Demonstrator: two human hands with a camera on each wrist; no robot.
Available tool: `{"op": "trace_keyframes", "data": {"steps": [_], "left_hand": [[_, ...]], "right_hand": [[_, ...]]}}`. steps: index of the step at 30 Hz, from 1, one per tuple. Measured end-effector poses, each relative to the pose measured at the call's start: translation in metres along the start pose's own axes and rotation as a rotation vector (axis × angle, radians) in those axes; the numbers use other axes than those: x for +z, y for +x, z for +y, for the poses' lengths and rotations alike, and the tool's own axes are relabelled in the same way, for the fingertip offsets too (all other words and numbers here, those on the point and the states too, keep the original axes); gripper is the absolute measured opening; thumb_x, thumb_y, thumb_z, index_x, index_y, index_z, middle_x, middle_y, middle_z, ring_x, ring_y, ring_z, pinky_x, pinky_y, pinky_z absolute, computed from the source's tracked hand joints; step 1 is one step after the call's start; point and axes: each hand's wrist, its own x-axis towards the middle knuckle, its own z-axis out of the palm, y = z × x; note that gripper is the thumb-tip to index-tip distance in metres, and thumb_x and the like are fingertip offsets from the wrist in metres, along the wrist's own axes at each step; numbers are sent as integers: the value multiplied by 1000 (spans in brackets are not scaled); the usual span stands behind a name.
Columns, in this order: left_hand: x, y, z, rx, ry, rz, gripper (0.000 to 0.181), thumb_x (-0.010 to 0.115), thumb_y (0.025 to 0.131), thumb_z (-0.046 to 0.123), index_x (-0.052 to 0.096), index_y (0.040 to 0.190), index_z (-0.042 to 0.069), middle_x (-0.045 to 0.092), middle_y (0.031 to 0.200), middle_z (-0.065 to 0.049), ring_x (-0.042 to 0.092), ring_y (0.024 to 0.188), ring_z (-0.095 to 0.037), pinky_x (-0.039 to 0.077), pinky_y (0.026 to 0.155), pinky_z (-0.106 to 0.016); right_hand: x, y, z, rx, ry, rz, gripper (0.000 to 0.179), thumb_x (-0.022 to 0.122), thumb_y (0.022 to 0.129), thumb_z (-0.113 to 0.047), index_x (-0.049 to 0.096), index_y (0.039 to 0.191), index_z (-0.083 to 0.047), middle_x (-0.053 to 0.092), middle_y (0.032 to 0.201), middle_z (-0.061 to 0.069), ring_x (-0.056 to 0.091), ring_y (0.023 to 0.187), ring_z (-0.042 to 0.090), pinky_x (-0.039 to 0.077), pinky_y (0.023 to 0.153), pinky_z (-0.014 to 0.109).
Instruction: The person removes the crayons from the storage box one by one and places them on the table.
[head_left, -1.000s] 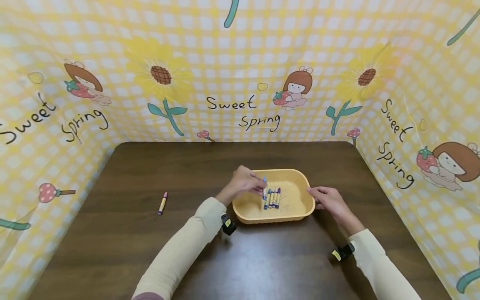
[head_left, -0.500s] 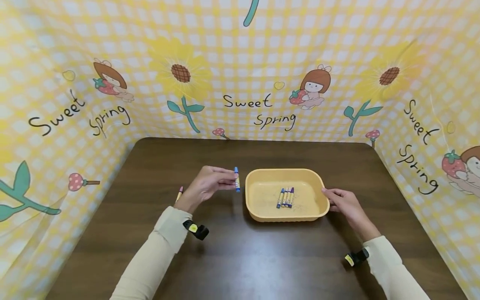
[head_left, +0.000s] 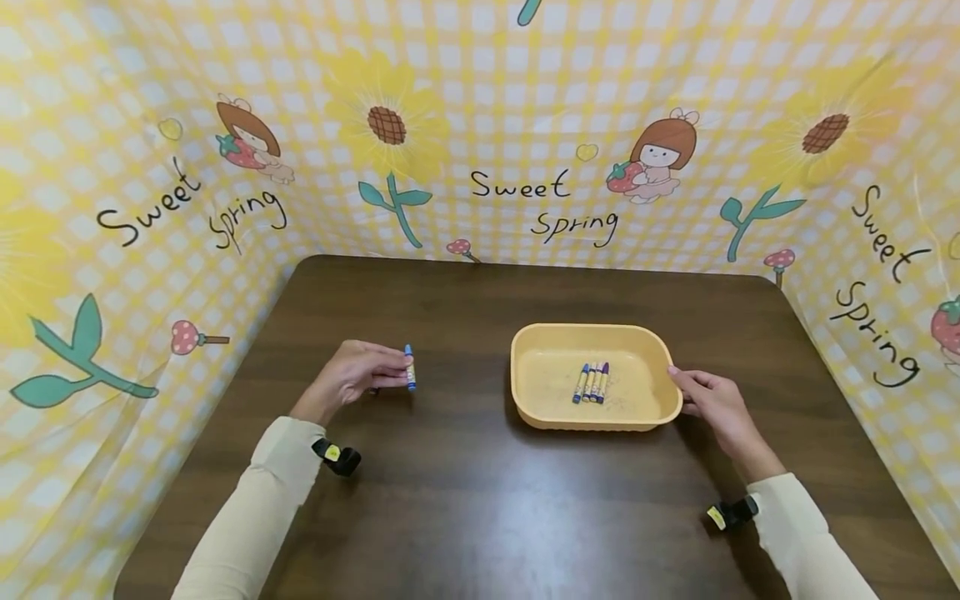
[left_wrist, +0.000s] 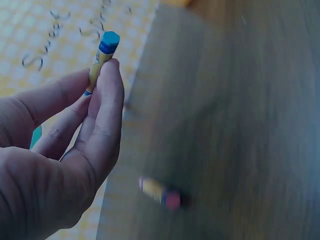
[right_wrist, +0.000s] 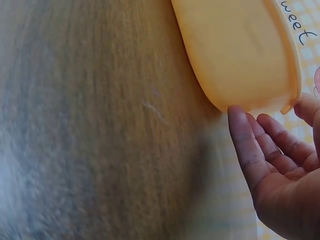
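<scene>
My left hand pinches a blue crayon between thumb and fingertips, above the table left of the tray. In the left wrist view the blue crayon points its blue end up. A pink-ended crayon lies on the table below that hand; in the head view the hand hides nearly all of it. My right hand grips the right end of a yellow plastic tray, thumb at the rim and fingers against the outside. Several crayons lie side by side in the tray.
The dark wooden table carries the tray right of its middle. A yellow checked cloth with printed flowers and lettering rises behind the table and along both sides.
My left hand has carried the blue crayon out from over the tray, leftward to above the table near the loose crayon. The right hand stays at the tray's end. The head view has shifted slightly.
</scene>
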Motion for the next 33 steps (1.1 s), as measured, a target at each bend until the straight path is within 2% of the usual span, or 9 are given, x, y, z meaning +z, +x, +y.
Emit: {"op": "trace_keyframes", "data": {"steps": [3, 6, 12, 18, 21, 24, 26, 28, 33], "left_hand": [[-12, -2, -1, -19, 52, 52, 12, 73, 86, -10, 73, 98, -10, 76, 80, -12, 76, 70, -20, 63, 73, -34], [-17, 0, 1, -24, 113, 90, 20, 73, 86, -8, 68, 104, -14, 75, 76, -11, 75, 67, -18, 63, 73, -33], [-20, 7, 5, -32, 320, 163, 32, 74, 88, -3, 65, 112, -22, 73, 75, -10, 75, 64, -17, 63, 68, -30], [-17, 11, 3, -52, 553, 228, 27, 71, 85, -2, 69, 106, -18, 71, 69, -7, 72, 56, -14, 63, 65, -31], [-14, 14, 4, -3, 771, 281, 21, 69, 85, 4, 75, 99, -11, 75, 74, -12, 75, 62, -21, 64, 76, -43], [-11, 17, 4, 57, 1002, 347, 19, 72, 85, 13, 80, 93, -2, 77, 90, -18, 76, 86, -34, 57, 92, -54], [-9, 18, 4, 81, 1123, 377, 20, 75, 85, 19, 80, 93, 1, 77, 99, -19, 72, 99, -41, 52, 99, -57], [-7, 19, 3, 85, 1134, 382, 20, 75, 85, 18, 80, 94, 1, 77, 102, -19, 71, 101, -42, 50, 102, -57], [0, 16, 2, 114, 1112, 399, 14, 69, 85, 11, 81, 88, 2, 78, 86, -15, 74, 81, -36, 48, 103, -57]], "right_hand": [[0, -1, 0, 1, 9, 5, 71, 61, 100, -46, 52, 136, 15, 69, 89, -19, 67, 82, -4, 59, 73, 18], [-1, -1, -1, 1, 17, 11, 70, 61, 100, -44, 53, 135, 15, 69, 88, -19, 67, 81, -4, 59, 72, 17], [0, -1, -3, 15, 9, 23, 72, 61, 99, -47, 53, 136, 14, 68, 87, -20, 66, 81, -5, 59, 72, 17], [3, -3, -1, 26, 24, 24, 70, 62, 99, -46, 54, 135, 14, 69, 86, -20, 66, 80, -4, 59, 72, 17], [3, -4, 1, 19, 46, 28, 66, 63, 99, -45, 58, 131, 12, 70, 85, -20, 66, 80, -4, 59, 72, 17], [3, -5, 3, 16, 73, 35, 58, 64, 99, -44, 63, 124, 8, 70, 84, -18, 67, 79, -2, 59, 71, 17], [3, -5, 3, 16, 85, 37, 52, 65, 98, -44, 67, 120, 3, 71, 84, -18, 67, 79, -2, 59, 71, 18], [3, -4, 4, 14, 94, 38, 46, 65, 98, -44, 70, 115, -2, 71, 84, -18, 67, 79, -2, 59, 71, 18], [3, -3, 6, 11, 117, 40, 34, 66, 98, -43, 73, 106, -11, 71, 83, -17, 68, 78, -2, 59, 71, 18]]}}
